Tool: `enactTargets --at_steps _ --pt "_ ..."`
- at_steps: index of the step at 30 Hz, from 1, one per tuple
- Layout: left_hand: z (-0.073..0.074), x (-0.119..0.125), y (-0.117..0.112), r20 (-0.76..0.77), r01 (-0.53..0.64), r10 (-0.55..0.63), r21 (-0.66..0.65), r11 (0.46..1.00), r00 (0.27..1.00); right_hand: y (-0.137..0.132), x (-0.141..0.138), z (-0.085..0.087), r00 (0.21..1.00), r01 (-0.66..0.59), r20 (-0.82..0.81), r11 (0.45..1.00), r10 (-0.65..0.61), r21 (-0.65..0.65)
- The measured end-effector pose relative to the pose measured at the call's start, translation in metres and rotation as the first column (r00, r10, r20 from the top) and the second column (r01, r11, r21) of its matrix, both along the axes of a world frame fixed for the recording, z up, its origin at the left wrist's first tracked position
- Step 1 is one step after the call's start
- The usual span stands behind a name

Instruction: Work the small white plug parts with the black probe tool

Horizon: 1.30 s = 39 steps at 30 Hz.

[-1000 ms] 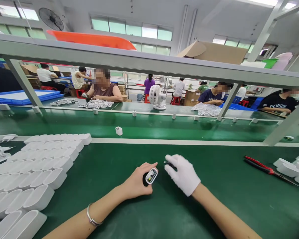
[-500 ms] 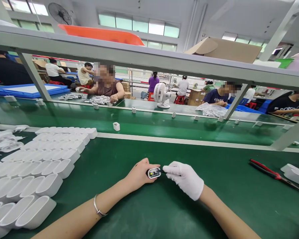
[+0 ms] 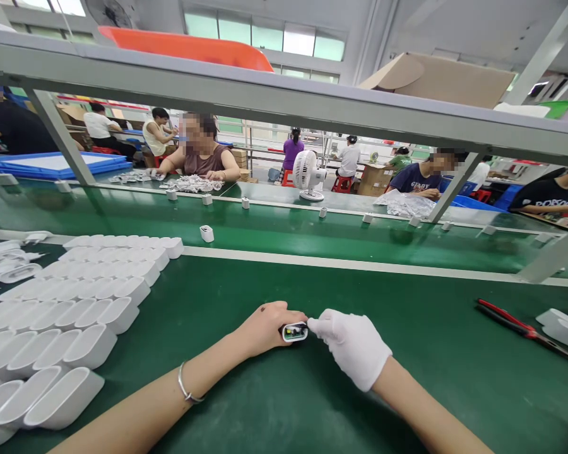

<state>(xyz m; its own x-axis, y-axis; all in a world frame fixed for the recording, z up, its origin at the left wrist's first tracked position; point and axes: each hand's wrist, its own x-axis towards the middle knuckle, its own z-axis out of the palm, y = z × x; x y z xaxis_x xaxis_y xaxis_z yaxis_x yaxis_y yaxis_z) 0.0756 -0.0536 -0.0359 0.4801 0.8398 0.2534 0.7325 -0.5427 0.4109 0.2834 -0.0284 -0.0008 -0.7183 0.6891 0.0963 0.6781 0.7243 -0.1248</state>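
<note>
Charger shell [image 3: 295, 331], a small white oval housing with its open end turned toward us and a green board with components showing inside, sits low over the green bench mat [image 3: 274, 403], pinched between our two hands at the middle of the view. We judge it light and stiff, a thin moulded plastic body that will not give under the fingers, with smooth sides that could slip; the exposed board inside looks like the delicate part, so the sound grip is on the outer walls, not across the open mouth. Our left hand [image 3: 265, 328], bare with a bracelet at the wrist, is curled around the far side of the shell and grasps it. Our right hand [image 3: 353, 347], in a white glove, meets the shell's other end with its fingertips closed against it; whether it also holds a slender tool there we cannot tell. To the left, well apart, rows of empty white housings [image 3: 71, 315] lie side by side on the mat. Red-handled pliers [image 3: 515, 325] lie to the right, untouched. Beyond the white strip, one small white charger [image 3: 207, 233] stands on the conveyor belt [image 3: 312, 236], and other people work at the far benches.
</note>
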Motion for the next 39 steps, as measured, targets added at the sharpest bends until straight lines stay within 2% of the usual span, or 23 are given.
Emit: enactTargets --at_steps 4,7,10,13,15,17,19,22,24,26,29,32,34,36,37,39 --pt "-0.002 -0.001 0.003 -0.021 -0.048 0.047 -0.024 0.999 0.999 -0.01 -0.015 0.001 0.979 0.136 0.137 0.985 -0.15 0.111" --pt "0.001 0.0 0.004 -0.029 -0.07 0.068 -0.05 0.996 0.997 -0.01 -0.018 0.001 0.976 0.169 0.121 0.981 -0.179 0.091" --pt "0.003 -0.001 0.004 -0.024 -0.062 0.06 -0.086 0.994 0.998 -0.005 -0.005 0.005 0.986 0.162 -0.038 0.985 -0.164 -0.062" --pt "-0.002 -0.006 0.005 0.026 -0.055 0.059 -0.128 0.99 0.998 0.007 0.019 0.011 0.941 0.192 -0.225 0.946 -0.253 -0.263" --pt "-0.007 -0.01 0.006 0.062 -0.06 0.07 -0.143 0.988 0.996 0.02 0.032 0.009 0.901 0.23 -0.261 0.892 -0.346 -0.388" --pt "-0.012 -0.013 0.007 0.08 -0.062 0.074 -0.152 0.986 0.994 0.033 0.038 0.004 0.896 0.277 -0.221 0.873 -0.386 -0.401" --pt "-0.014 -0.015 0.008 0.083 -0.069 0.084 -0.161 0.984 0.993 0.042 0.036 -0.003 0.922 0.309 -0.148 0.909 -0.359 -0.282" --pt "-0.013 -0.014 0.007 0.076 -0.087 0.103 -0.19 0.978 0.992 0.04 0.024 -0.011 0.971 0.229 -0.053 0.968 -0.235 -0.105" --pt "-0.011 -0.013 0.006 0.091 -0.09 0.112 -0.212 0.973 0.99 0.029 0.013 -0.014 0.987 0.138 -0.077 0.99 -0.141 -0.037" --pt "-0.01 -0.01 0.004 0.143 -0.056 0.09 -0.23 0.972 0.986 0.014 0.001 -0.02 0.982 0.054 -0.183 0.998 -0.049 0.022" --pt "-0.011 -0.008 0.003 0.28 0.028 0.059 -0.298 0.954 0.958 -0.003 -0.015 -0.035 0.948 -0.07 -0.31 0.998 0.07 0.011" --pt "-0.017 -0.008 0.007 0.352 0.049 0.098 -0.386 0.921 0.931 0.001 -0.027 -0.042 0.933 -0.158 -0.342 0.982 0.115 -0.101" --pt "-0.022 -0.01 0.011 0.344 0.01 0.125 -0.366 0.931 0.93 0.021 -0.031 -0.036 0.923 -0.106 -0.381 0.988 0.056 -0.113" --pt "-0.025 -0.011 0.014 0.325 -0.031 0.132 -0.3 0.954 0.937 0.055 -0.029 -0.024 0.897 0.094 -0.427 0.993 -0.114 -0.068" --pt "-0.026 -0.011 0.014 0.314 -0.035 0.125 -0.277 0.96 0.941 0.076 -0.026 -0.019 0.871 0.197 -0.445 0.978 -0.208 -0.07" --pt "-0.026 -0.012 0.015 0.295 -0.013 0.094 -0.265 0.964 0.951 0.119 -0.016 -0.014 0.777 0.403 -0.481 0.908 -0.406 -0.116"
